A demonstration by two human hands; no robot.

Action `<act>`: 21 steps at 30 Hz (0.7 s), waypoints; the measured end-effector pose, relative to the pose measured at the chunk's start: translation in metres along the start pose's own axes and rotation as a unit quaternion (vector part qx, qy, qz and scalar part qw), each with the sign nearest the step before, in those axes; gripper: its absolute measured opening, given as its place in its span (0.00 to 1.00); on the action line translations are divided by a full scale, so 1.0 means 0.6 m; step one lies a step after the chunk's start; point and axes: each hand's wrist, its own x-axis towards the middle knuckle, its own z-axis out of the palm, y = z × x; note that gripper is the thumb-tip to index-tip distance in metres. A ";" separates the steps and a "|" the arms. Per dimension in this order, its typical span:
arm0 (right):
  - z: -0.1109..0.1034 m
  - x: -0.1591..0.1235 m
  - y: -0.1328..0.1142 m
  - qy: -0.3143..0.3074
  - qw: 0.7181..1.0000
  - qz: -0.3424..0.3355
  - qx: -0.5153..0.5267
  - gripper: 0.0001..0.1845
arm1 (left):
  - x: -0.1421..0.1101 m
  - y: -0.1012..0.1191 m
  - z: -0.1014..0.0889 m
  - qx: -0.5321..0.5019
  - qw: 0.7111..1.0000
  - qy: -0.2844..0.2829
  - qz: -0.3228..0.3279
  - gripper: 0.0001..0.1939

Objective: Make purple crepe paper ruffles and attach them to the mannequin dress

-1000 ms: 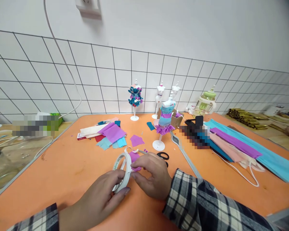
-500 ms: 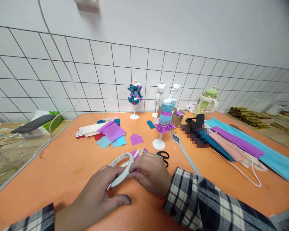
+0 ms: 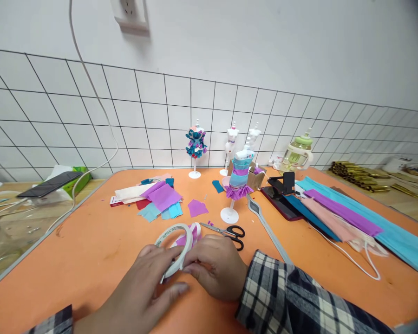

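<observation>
My left hand point(image 3: 142, 290) grips a white roll of double-sided tape point(image 3: 172, 246), tilted on edge on the orange table point(image 3: 90, 246). My right hand point(image 3: 216, 266) pinches the tape's end together with a small purple paper piece point(image 3: 186, 237) at the roll's rim. Black-handled scissors point(image 3: 230, 230) lie just beyond my right hand. A small mannequin in a blue and purple paper dress point(image 3: 237, 183) stands behind them.
Loose paper pieces point(image 3: 158, 199) lie at the back left. Long crepe paper strips point(image 3: 348, 218), a phone on a stand point(image 3: 282, 188) and a white cable sit to the right. More mannequins point(image 3: 196, 146) and a bottle point(image 3: 296, 155) line the tiled wall. A metal ruler point(image 3: 266, 225) lies diagonally.
Both hands have drawn slightly nearer to me with the tape roll, which has tipped flatter. The scissors now show fully beyond my right hand.
</observation>
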 end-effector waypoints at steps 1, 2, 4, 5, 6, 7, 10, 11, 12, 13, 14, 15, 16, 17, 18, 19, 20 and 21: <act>0.001 -0.001 -0.001 -0.007 1.000 -0.004 0.002 0.07 | -0.001 0.001 0.002 -0.009 1.000 -0.001 -0.008 0.14; 0.002 -0.002 -0.002 -0.011 1.000 -0.006 0.004 0.07 | -0.002 0.002 0.003 -0.014 1.000 -0.003 -0.016 0.13; 0.004 -0.004 -0.004 -0.008 1.000 -0.007 0.000 0.09 | 0.000 0.000 0.003 -0.008 1.000 -0.008 -0.026 0.08; 0.004 -0.005 -0.005 -0.003 1.000 -0.006 -0.006 0.10 | 0.001 -0.001 0.002 0.004 1.000 -0.008 -0.023 0.09; 0.005 -0.005 -0.006 0.002 1.000 -0.002 -0.016 0.10 | 0.002 -0.004 0.001 0.020 1.000 -0.006 -0.013 0.09; 0.004 -0.005 -0.007 0.008 1.000 0.002 -0.028 0.11 | 0.003 -0.007 -0.001 0.042 0.999 -0.004 0.001 0.08; 0.001 -0.003 -0.008 0.023 0.996 0.023 -0.077 0.11 | 0.006 -0.018 -0.009 0.116 0.993 0.005 0.025 0.07; -0.001 -0.001 -0.009 0.020 0.995 0.041 -0.092 0.11 | 0.007 -0.022 -0.011 0.134 0.991 0.006 0.027 0.06; -0.003 0.001 -0.010 0.011 0.993 0.063 -0.101 0.10 | 0.007 -0.026 -0.013 0.147 0.989 0.004 0.030 0.07; -0.005 0.002 -0.011 -0.005 0.991 0.088 -0.101 0.09 | 0.007 -0.028 -0.015 0.155 0.987 0.002 0.035 0.07; -0.006 0.004 -0.012 -0.023 0.989 0.113 -0.092 0.08 | 0.008 -0.028 -0.016 0.161 0.986 0.002 0.046 0.09; -0.006 0.005 -0.014 -0.037 0.987 0.138 -0.073 0.07 | 0.008 -0.028 -0.017 0.168 0.984 0.006 0.061 0.10; -0.005 0.005 -0.015 -0.046 0.984 0.164 -0.045 0.07 | 0.009 -0.026 -0.019 0.179 0.981 0.012 0.078 0.12; -0.004 0.005 -0.016 -0.051 0.980 0.191 -0.010 0.08 | 0.009 -0.022 -0.020 0.195 0.976 0.022 0.095 0.13; -0.001 0.004 -0.017 -0.054 0.974 0.219 0.030 0.10 | 0.010 -0.019 -0.023 0.213 0.970 0.031 0.111 0.15; 0.002 0.002 -0.018 -0.058 0.965 0.246 0.071 0.12 | 0.010 -0.015 -0.025 0.231 0.964 0.038 0.126 0.15; 0.006 0.001 -0.018 -0.066 0.954 0.271 0.111 0.14 | 0.010 -0.012 -0.027 0.244 0.959 0.042 0.137 0.16; 0.009 -0.001 -0.018 -0.077 0.940 0.297 0.148 0.16 | 0.009 -0.010 -0.029 0.253 0.956 0.042 0.143 0.16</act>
